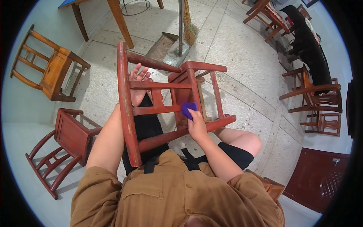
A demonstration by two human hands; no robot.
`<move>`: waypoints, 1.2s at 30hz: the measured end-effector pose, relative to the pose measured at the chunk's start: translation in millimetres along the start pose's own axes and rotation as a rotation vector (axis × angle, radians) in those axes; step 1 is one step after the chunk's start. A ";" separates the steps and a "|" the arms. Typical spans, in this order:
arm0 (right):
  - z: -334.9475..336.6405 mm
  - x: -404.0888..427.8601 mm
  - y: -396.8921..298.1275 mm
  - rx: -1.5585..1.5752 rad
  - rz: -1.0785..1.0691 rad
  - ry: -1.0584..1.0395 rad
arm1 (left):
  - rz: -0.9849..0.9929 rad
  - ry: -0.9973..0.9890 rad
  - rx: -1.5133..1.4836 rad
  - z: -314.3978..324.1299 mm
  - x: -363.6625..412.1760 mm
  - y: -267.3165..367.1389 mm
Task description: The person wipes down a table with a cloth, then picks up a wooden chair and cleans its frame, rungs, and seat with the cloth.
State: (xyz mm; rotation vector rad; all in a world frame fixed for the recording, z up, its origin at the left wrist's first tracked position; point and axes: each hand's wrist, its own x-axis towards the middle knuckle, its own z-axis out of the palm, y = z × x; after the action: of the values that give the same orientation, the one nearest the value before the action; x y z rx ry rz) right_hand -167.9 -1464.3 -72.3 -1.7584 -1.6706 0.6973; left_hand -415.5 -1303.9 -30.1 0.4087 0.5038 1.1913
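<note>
A red-painted wooden chair (pixel 154 109) lies tilted before me, its backrest towards my body. Its paint is worn along the top rail. My right hand (pixel 198 126) grips a purple cloth (pixel 187 110) against the chair where the lower slat meets the seat end. Behind the backrest slats, my left hand (pixel 137 95) has its palm turned up and fingers apart, with nothing in it. One slat partly covers that hand, so whether it touches the chair from beneath is hidden.
Left of me stand a yellow-brown wooden chair (pixel 54 72) and another red chair (pixel 74 132). Ahead are a metal dustpan (pixel 177 52), a straw broom (pixel 189 27) and a table leg (pixel 120 22). More wooden chairs (pixel 312 93) line the right wall, near a dark red cabinet door (pixel 314 176).
</note>
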 end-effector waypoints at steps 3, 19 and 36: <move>-6.9 -12.1 60.4 0.195 0.286 -0.060 | -0.014 0.024 0.006 7.5 0.7 1.9; -12.0 36.3 57.5 -0.150 0.049 -0.009 | -0.015 -0.057 0.044 -11.8 0.8 1.9; -37.5 -26.8 27.2 0.118 0.093 -0.134 | -0.028 -0.069 0.026 -12.9 3.0 4.0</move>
State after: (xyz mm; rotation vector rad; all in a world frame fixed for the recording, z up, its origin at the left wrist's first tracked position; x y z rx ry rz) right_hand -123.8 -1494.2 -67.8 -1.7482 -1.6067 0.9548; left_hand -425.1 -1299.3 -38.9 0.4620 0.4641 1.1406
